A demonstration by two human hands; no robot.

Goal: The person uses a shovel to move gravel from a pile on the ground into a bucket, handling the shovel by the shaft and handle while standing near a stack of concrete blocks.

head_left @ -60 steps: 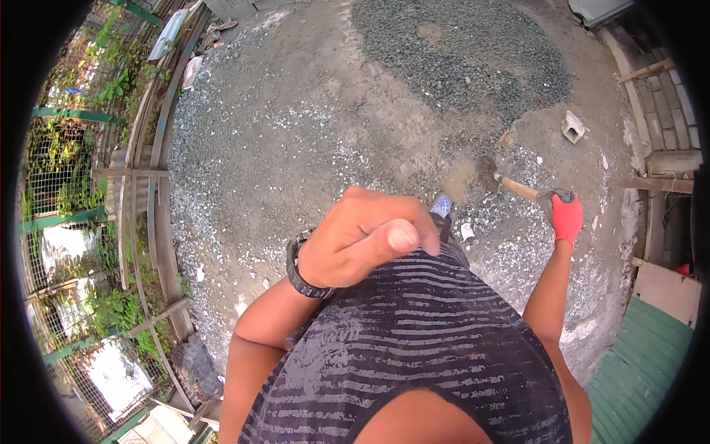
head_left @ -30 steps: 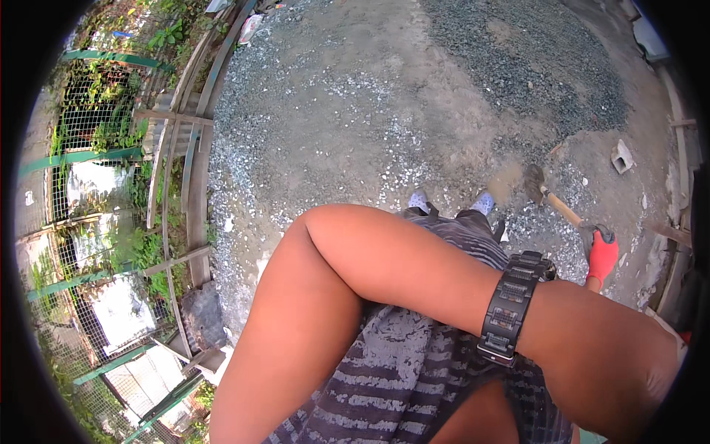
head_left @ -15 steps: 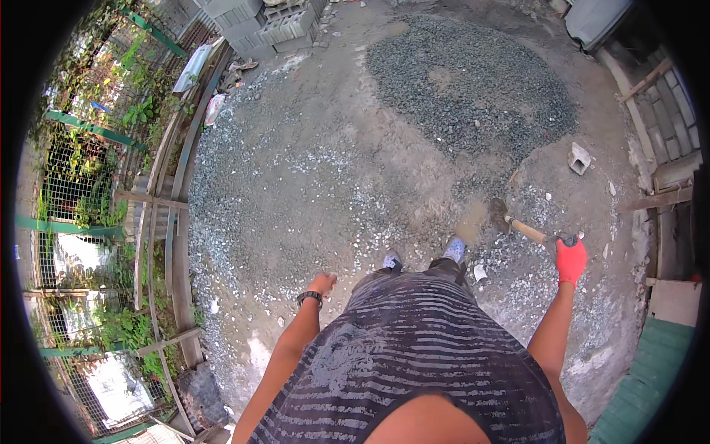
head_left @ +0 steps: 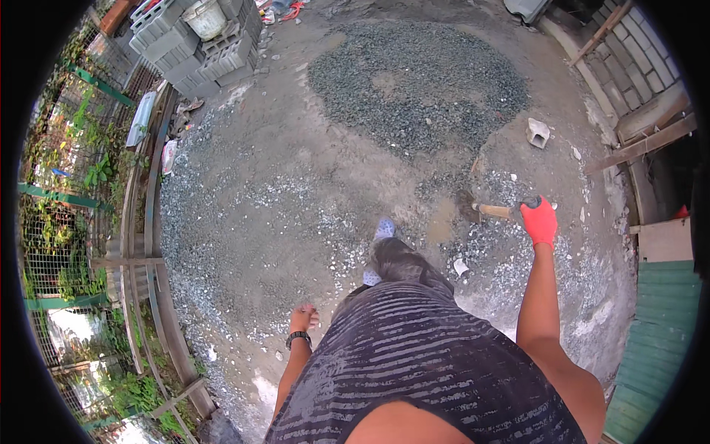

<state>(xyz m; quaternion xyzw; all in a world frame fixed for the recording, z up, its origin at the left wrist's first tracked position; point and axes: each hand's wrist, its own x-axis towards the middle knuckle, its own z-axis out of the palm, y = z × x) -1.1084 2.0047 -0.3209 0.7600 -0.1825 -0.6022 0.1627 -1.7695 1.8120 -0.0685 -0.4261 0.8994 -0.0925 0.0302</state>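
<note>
The right hand (head_left: pixel 538 222), in a red and dark glove, has its fingers wrapped round the end of a wooden-handled tool (head_left: pixel 494 212), which lies out to the right of the body. The tool points left from the glove, its dark head just beside a brown puddle (head_left: pixel 441 220); whether that head touches the ground, or is a shovel or something else, cannot be told. The left hand (head_left: pixel 303 318), bare below a dark watch (head_left: pixel 298 337), hangs near and to the left, its fingers loosely bent and a little apart, with nothing visible in them. As for progress, the grip on the tool is made, but no load can be made out on its head. The ground looks only partly covered, by my judgement: pale stones lie thinly scattered on the left, while a broad, thicker patch of dark gravel (head_left: pixel 458 96) sits at the far side with a strip of bare earth nearer than it. If the dark gravel is what gets worked, most of it seems left to handle. A loose hollow block (head_left: pixel 538 133) lies far right, apart from the tool, and stacked blocks (head_left: pixel 166 37) stand far left.
</note>
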